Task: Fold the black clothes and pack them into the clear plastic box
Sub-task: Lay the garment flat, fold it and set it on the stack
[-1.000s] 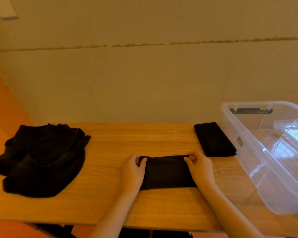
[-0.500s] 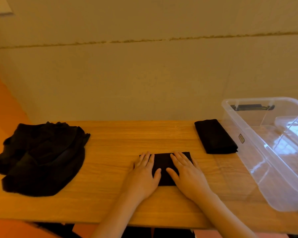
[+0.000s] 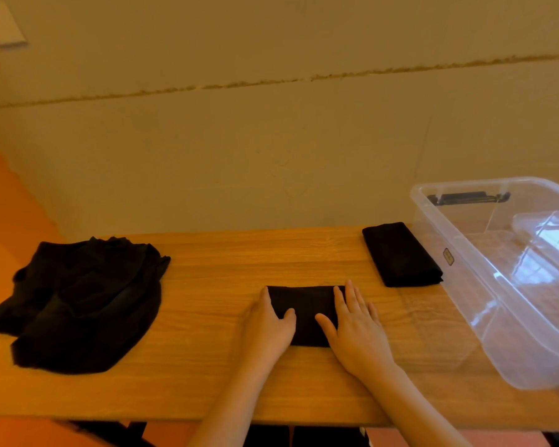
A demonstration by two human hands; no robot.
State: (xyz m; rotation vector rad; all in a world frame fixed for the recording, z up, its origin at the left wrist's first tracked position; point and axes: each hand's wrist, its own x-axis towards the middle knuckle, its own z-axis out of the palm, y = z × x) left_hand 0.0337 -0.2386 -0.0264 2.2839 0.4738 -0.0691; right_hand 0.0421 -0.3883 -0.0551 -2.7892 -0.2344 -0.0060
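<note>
A small folded black garment (image 3: 305, 306) lies on the wooden table in front of me. My left hand (image 3: 270, 327) rests flat on its left end and my right hand (image 3: 352, 324) rests flat on its right end, fingers straight. A second folded black garment (image 3: 400, 254) lies further right, beside the clear plastic box (image 3: 484, 285). The box stands at the table's right end with no clothes inside. An unfolded pile of black clothes (image 3: 81, 304) sits at the left.
The wooden table (image 3: 223, 262) stands against a beige wall. A black latch (image 3: 468, 197) shows on the box's far wall. The box's clear lid (image 3: 549, 233) shows at the right edge. An orange floor lies to the left.
Both hands went from pinching the garment's ends to pressing flat on it close together, then slid apart to its two ends. The garment is now a shorter rectangle.
</note>
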